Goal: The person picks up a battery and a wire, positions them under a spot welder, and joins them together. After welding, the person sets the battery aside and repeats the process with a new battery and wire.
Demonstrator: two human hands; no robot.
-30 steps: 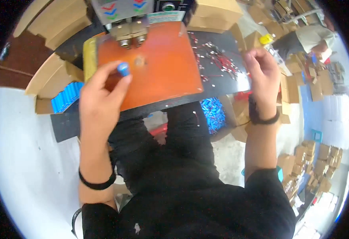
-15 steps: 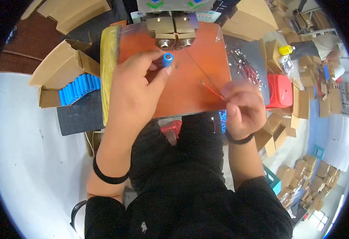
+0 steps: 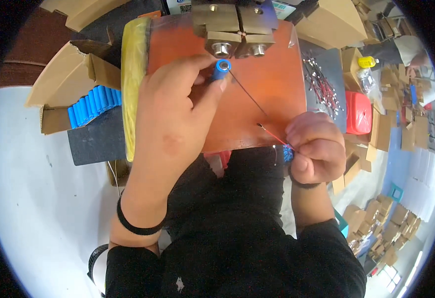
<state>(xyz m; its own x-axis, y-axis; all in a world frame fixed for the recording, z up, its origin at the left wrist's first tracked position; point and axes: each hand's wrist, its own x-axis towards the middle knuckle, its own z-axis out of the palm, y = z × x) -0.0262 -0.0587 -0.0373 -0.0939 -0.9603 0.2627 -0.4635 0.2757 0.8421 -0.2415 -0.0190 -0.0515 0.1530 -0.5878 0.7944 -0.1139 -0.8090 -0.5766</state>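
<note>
My left hand (image 3: 175, 107) is closed around a blue cylindrical battery cell (image 3: 222, 70), its round metal end facing up between thumb and forefinger. Just above the cell sits the metal clamp-like head of a machine (image 3: 237, 37), with two bolts at its lower edge. A thin dark wire (image 3: 248, 93) runs from the cell's top edge down to the right; whether it is joined to the cell I cannot tell. To the right, my right hand (image 3: 319, 149) pinches a red wire (image 3: 275, 135) whose bare-looking tip points toward the cell.
Beneath my hands is an orange-brown work board (image 3: 257, 119) with a yellow wrapped left edge (image 3: 134, 94). A cardboard box (image 3: 61, 82) at left holds several blue cells (image 3: 94, 105). Red and dark wires (image 3: 322, 87) lie at right, beside a red stool (image 3: 358, 113).
My right hand has moved down and to the right with the red wire. The cell remains in my left hand, and the dark wire now shows clearly beside its top.
</note>
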